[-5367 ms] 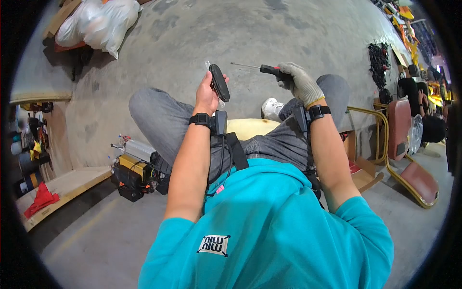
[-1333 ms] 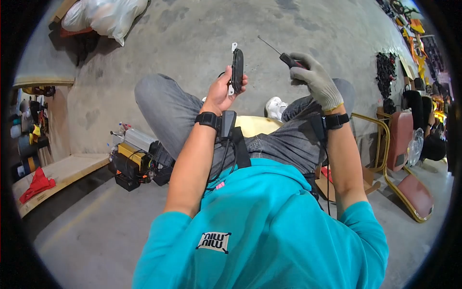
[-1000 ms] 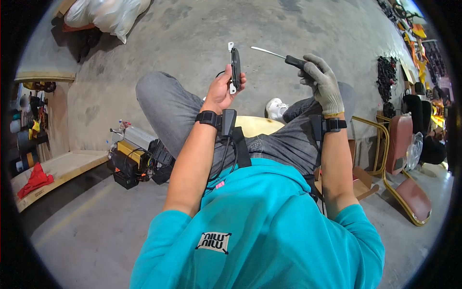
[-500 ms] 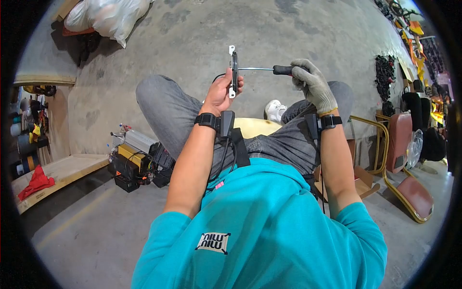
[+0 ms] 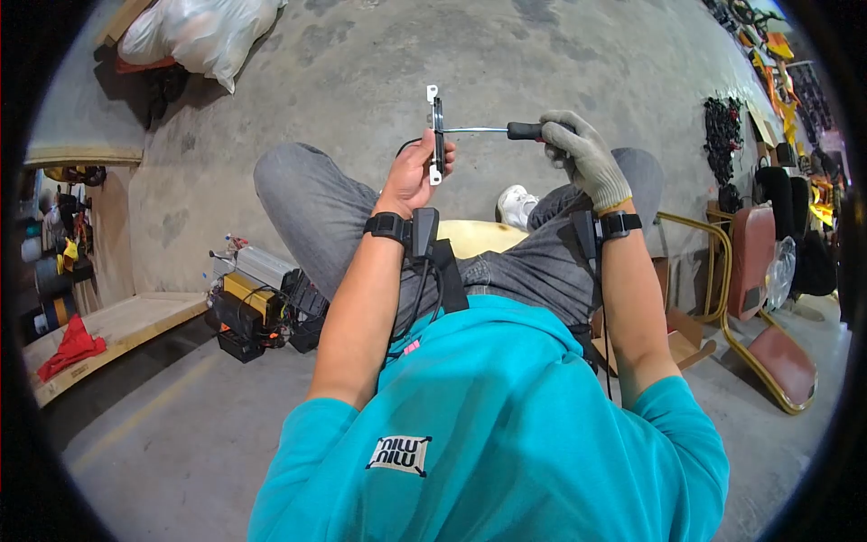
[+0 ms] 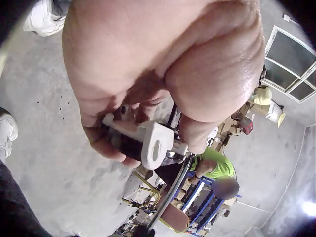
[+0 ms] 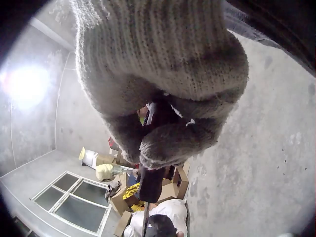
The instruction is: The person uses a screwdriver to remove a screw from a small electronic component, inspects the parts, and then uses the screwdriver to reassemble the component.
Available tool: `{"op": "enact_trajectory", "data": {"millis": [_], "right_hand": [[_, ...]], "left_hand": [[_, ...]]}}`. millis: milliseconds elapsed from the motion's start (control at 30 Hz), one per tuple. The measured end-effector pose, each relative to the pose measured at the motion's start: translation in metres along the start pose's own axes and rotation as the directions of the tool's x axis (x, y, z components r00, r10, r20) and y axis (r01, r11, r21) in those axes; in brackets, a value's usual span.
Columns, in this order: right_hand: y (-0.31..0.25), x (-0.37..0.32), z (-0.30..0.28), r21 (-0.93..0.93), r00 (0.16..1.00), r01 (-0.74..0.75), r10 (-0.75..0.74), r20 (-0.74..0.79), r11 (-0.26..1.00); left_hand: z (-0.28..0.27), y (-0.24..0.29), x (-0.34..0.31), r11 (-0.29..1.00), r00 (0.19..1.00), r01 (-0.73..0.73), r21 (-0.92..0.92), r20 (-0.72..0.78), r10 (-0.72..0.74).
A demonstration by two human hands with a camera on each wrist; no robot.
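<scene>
In the head view, my bare left hand (image 5: 411, 179) grips a slim black oval unit with white end tabs (image 5: 436, 173), upright and edge-on. A thin dark cable loops behind the thumb. My right hand (image 5: 585, 155), in a grey knitted glove, holds a screwdriver (image 5: 524, 131) by its black and red handle. Its metal shaft runs level to the left, the tip right at the unit's face. Close up in the left wrist view, one white tab (image 6: 157, 147) shows a slot, with the shaft (image 6: 172, 191) reaching in beside it. Gloved fingers (image 7: 170, 145) curl round the handle in the right wrist view.
A pale yellow board (image 5: 479, 238) lies between the legs. Boxy devices with wires (image 5: 257, 303) sit on the floor at left, beside a wooden ledge (image 5: 135, 334) with a red cloth. A gold-framed chair (image 5: 754, 262) and a cardboard box (image 5: 686, 339) stand at right.
My left hand has turned the black unit from face-on to edge-on. The screwdriver, earlier apart and pointing up-left, has swung level, and its tip has come to the unit's face.
</scene>
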State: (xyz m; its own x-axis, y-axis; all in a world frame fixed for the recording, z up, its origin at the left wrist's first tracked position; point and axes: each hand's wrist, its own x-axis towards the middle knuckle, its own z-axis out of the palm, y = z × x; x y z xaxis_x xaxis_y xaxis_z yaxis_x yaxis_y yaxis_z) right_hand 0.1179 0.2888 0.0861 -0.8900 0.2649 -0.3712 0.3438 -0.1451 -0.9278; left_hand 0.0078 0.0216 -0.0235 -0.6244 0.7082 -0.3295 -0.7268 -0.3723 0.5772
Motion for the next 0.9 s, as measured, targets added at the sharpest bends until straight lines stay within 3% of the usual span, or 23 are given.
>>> {"op": "enact_trajectory", "data": {"millis": [700, 900], "right_hand": [[0.002, 0.003, -0.003, 0.078, 0.998, -0.064, 0.062, 0.028, 0.995], [0.0, 0.002, -0.002, 0.081, 0.997, -0.073, 0.071, 0.025, 0.994]], "left_hand": [[0.009, 0.001, -0.003, 0.999, 0.998, -0.021, 0.044, -0.053, 0.024], [0.002, 0.002, -0.002, 0.999, 1.0, -0.003, 0.048, -0.004, 0.003]]}}
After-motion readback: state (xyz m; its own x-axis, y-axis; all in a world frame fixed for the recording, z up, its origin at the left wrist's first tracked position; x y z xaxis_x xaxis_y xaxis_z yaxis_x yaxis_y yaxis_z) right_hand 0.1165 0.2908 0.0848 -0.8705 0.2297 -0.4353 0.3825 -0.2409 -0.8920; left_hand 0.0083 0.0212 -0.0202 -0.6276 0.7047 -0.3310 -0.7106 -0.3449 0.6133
